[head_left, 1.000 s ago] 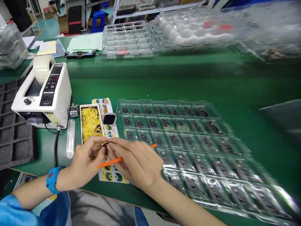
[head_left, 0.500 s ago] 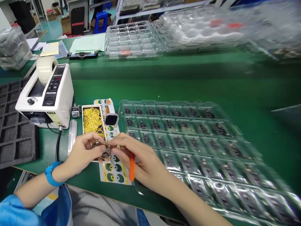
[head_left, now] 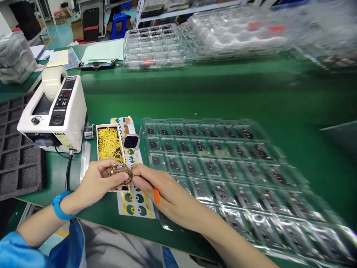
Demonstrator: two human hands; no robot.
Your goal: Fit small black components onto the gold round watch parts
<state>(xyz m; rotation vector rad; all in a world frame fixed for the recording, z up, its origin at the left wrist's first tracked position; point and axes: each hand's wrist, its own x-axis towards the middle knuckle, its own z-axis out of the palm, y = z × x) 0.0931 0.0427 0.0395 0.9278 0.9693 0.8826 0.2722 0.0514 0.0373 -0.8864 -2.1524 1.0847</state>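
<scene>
My left hand (head_left: 107, 176), a blue band on its wrist, is closed around a small round bronze-coloured metal frame (head_left: 128, 175) that looks like a watch case. Against its right side, the fingertips of my right hand (head_left: 156, 188) are pinched together. An orange-handled tool (head_left: 157, 196) is held in that hand, its handle showing below the fingers; its tip I cannot make out. Just behind the frame is a white box (head_left: 97, 149) of yellow rings (head_left: 109, 143). Under my hands lies a sheet of green and yellow stickers (head_left: 136, 206).
A smartwatch on a stand (head_left: 131, 140) is beside the box. Left are a white tape dispenser (head_left: 71, 123), a metal tally counter (head_left: 89, 131) and a black foam tray (head_left: 30, 160). A clear tray (head_left: 195, 175) of small dark parts spreads right; stacked clear trays (head_left: 156, 46) stand behind.
The right hand has turned slightly at the frame, and less of the orange handle shows. The left hand keeps its hold, with the frame tilted a little differently.
</scene>
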